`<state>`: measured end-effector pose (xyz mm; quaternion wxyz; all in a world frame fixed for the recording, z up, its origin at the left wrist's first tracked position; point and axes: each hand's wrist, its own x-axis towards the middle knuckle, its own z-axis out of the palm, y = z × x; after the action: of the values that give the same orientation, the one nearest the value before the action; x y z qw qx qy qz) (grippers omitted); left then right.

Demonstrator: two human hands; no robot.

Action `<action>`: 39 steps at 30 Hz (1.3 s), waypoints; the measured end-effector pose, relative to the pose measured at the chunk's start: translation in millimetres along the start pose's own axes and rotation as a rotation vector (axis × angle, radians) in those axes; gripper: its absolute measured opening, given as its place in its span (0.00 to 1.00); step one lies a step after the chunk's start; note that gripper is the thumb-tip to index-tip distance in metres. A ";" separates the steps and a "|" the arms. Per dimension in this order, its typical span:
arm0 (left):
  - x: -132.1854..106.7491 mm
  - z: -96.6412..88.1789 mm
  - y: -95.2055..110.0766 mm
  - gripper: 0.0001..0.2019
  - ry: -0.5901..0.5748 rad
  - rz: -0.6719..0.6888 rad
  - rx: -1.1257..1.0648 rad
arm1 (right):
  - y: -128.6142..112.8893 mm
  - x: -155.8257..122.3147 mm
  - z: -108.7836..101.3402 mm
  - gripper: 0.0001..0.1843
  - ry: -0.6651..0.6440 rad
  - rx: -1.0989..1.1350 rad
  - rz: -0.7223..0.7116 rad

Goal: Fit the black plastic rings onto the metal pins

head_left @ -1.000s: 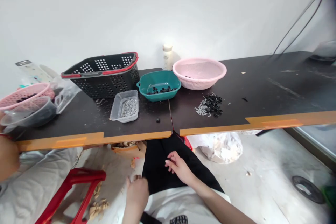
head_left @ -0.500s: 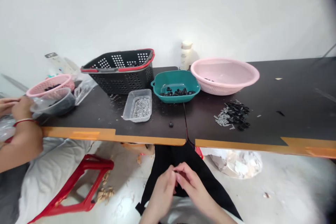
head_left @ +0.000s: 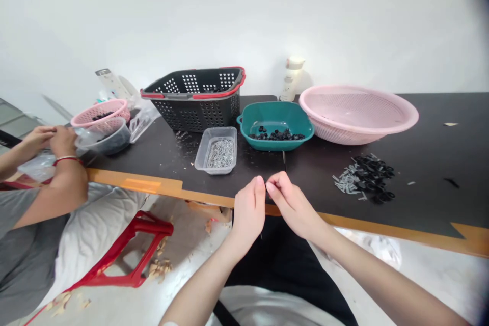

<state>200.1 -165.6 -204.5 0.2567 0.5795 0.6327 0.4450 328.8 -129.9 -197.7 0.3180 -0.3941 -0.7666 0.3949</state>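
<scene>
Over the table's front edge, my left hand [head_left: 249,210] and my right hand [head_left: 293,205] meet at the fingertips. Both are closed in a pinch. A tiny dark bit shows between the tips, too small and covered to name. Just beyond them stands a teal basin [head_left: 248,127] with small round black parts [head_left: 280,135] in it. A clear plastic tub [head_left: 202,155] of small metal pins [head_left: 221,154] is to the left of my hands. To the right lies a loose pile of black round parts [head_left: 374,175] beside more grey pins [head_left: 347,181].
A black basket [head_left: 198,112] with red-trimmed handles stands behind the tub. A large pink basin [head_left: 351,136] and a white bottle [head_left: 291,80] are at the back. At left, a co-worker's hands [head_left: 57,138] are by a smaller pink basket [head_left: 121,108]. A red stool [head_left: 132,279] is below.
My hands have risen from my lap to the table edge, fingertips still together. The view has shifted left. The single black part near the table's front edge no longer shows.
</scene>
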 end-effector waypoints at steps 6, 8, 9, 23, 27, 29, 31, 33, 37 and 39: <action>29.5 5.6 -14.6 0.19 0.063 0.056 0.056 | 12.6 28.5 -2.1 0.17 -0.136 -0.088 -0.045; 36.0 5.9 -18.8 0.20 0.054 0.053 0.042 | 16.9 35.3 -3.9 0.17 -0.166 -0.072 -0.067; 38.7 5.4 -20.2 0.21 0.048 0.048 0.032 | 18.9 38.1 -5.2 0.17 -0.186 -0.069 -0.073; 43.1 -1.3 -30.2 0.20 -0.117 0.049 -0.063 | 31.7 51.2 -11.3 0.06 -0.109 -0.193 -0.387; 42.0 -0.2 -29.9 0.17 -0.135 0.029 -0.038 | 30.9 48.5 -7.8 0.04 -0.081 -0.157 -0.289; 42.0 -0.2 -30.3 0.17 -0.133 0.013 -0.035 | 30.0 49.2 -9.2 0.04 -0.100 -0.101 -0.252; 41.9 -0.6 -31.1 0.17 -0.128 0.009 -0.042 | 29.4 50.4 -11.9 0.05 -0.134 -0.028 -0.255; 41.6 -0.9 -32.0 0.17 -0.139 0.013 -0.045 | 29.1 51.3 -14.7 0.04 -0.153 0.036 -0.246; 40.3 -0.5 -31.8 0.17 -0.180 0.018 -0.004 | 28.8 50.8 -17.3 0.03 -0.162 0.116 -0.190; 39.7 -0.1 -30.6 0.15 -0.189 0.018 0.024 | 28.5 50.3 -17.4 0.03 -0.157 0.133 -0.146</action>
<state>176.8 -125.3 -223.3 0.3044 0.6274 0.6058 0.3831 328.4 -69.9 -204.8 0.3102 -0.2832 -0.7880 0.4502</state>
